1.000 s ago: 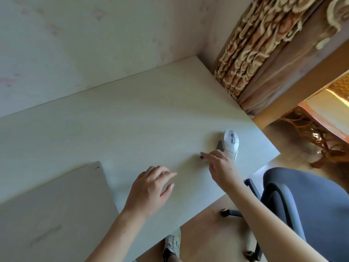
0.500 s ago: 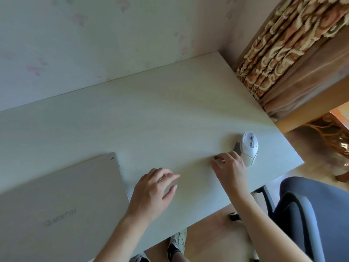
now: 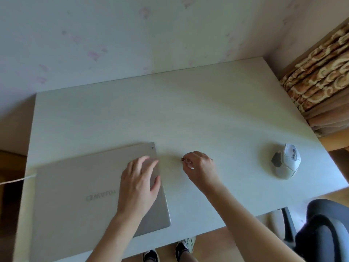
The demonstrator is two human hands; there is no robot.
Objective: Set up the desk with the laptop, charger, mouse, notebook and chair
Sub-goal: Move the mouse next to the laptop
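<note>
I look down on a pale white rectangular desk [image 3: 188, 110] set against a wall. A closed silver-beige laptop [image 3: 75, 186] lies flat at the near left, its long axis running left to right, with a white charger cable [image 3: 17, 179] at its left edge.

My left hand [image 3: 139, 184] rests on the lid's right end, fingers straight and spread, holding nothing. My right hand [image 3: 200, 167] hovers just right of the laptop's right edge, fingertips [image 3: 186, 160] pinching a tiny dark object, likely the mouse's receiver. The laptop's right side lies directly left of that pinch, the right hand nearest.

A white angular computer mouse [image 3: 287, 161] sits far right. A grey office chair [image 3: 324, 229] stands near right. No containers and no notebook are visible.
</note>
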